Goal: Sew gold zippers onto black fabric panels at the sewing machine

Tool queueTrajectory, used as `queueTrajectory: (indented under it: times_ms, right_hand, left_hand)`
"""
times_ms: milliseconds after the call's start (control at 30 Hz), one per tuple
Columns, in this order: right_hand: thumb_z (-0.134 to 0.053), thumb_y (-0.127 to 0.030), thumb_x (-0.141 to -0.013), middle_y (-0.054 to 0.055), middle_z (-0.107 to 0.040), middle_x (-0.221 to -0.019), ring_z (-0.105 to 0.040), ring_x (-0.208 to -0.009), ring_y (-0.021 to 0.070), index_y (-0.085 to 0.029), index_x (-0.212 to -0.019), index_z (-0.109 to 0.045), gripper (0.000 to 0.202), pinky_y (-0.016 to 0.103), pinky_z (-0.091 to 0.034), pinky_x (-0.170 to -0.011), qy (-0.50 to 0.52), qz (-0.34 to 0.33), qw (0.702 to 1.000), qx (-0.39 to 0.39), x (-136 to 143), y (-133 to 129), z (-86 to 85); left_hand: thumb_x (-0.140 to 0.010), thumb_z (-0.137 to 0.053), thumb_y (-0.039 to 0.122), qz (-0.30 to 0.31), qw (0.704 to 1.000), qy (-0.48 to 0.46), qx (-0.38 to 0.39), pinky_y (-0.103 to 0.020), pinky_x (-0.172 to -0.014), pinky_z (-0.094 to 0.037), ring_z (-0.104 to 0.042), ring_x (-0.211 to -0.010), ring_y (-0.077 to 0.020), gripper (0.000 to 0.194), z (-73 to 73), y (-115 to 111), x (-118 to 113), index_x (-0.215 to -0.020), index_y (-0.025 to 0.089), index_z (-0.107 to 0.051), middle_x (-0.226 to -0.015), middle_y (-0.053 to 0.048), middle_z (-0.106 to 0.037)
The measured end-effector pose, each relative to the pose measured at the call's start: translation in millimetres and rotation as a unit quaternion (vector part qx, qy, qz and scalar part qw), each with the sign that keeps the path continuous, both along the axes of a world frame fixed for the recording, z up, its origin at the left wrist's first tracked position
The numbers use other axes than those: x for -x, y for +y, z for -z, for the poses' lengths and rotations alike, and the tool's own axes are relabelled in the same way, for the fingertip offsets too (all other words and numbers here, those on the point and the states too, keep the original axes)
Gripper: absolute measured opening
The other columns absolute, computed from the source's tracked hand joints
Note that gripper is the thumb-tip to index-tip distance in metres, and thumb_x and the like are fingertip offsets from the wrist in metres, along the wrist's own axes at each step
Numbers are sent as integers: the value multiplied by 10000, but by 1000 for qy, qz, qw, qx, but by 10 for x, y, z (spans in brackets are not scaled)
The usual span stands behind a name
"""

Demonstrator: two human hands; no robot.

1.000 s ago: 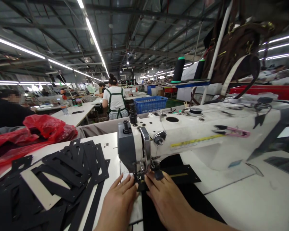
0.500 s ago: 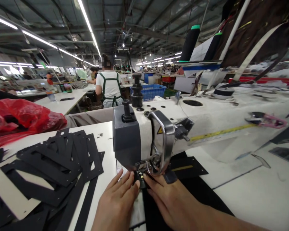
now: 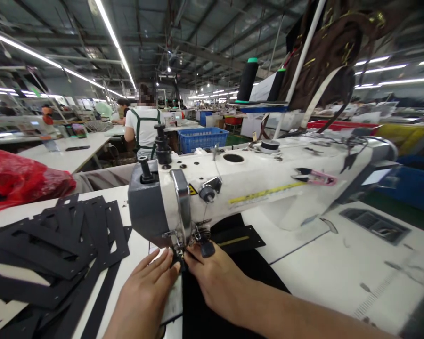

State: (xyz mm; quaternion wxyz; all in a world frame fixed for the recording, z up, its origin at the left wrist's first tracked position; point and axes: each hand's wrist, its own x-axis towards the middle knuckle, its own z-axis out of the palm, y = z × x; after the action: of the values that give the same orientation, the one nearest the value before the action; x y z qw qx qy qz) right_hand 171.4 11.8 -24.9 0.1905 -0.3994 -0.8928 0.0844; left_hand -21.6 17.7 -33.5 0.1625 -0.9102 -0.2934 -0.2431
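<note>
A white and grey sewing machine stands before me, its needle and presser foot low over the table. Beneath and beside the foot lies black fabric, which runs back under my right wrist. My left hand rests just left of the foot, fingers stretched forward and fingertips on the work. From the other side, my right hand has its fingers bent together on the fabric close to the needle; some fingertips are hidden. Behind that hand lies a black strip piece with a yellowish slot.
Black cut frame pieces are heaped at the left, near a red plastic bag. Pink-handled thread snips lie against the machine arm. Thread cones stand behind it. Beyond are a blue basket and a person in an apron.
The view has turned to the right, so the machine and both hands appear further left. Both hands stay beside the presser foot, in nearly the same pose.
</note>
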Motion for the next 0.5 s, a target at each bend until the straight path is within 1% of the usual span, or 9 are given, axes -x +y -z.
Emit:
queueTrajectory:
  times_ms: [133,267,400,500]
  right_hand:
    - [-388,-34,-795,138,-550,-1192,-454,-1142,219,-86,-1178,-535,414,382,-267,-1056,18,-2,1000,-13,6,12,73]
    - [-381,-15,-775,126,-574,-1162,-482,-1113,220,-98,-1146,-560,421,372,-313,-1030,44,-1,999,-31,-4,28,119]
    - [-361,-6,-774,128,-611,-1073,-530,-1043,201,-89,-1101,-582,403,341,-367,-986,59,-6,998,-29,-5,47,85]
    - [-366,-5,-767,138,-615,-1067,-541,-1026,208,-80,-1078,-591,391,340,-400,-952,65,-12,997,-34,5,52,51]
  left_hand:
    - [-844,-390,91,2,1000,-17,8,-369,-865,-511,-635,-966,-221,284,41,6,-13,-945,158,-646,-1021,-109,-677]
    - [-885,-377,124,2,999,-48,17,-385,-866,-512,-649,-929,-216,266,102,21,-46,-911,154,-640,-981,-104,-689]
    - [-907,-352,136,-14,998,-51,20,-399,-855,-518,-654,-911,-221,285,114,31,-81,-904,141,-636,-958,-116,-692]
    - [-903,-341,126,-8,998,-64,12,-391,-823,-535,-663,-880,-220,297,102,34,-99,-860,139,-635,-938,-119,-695]
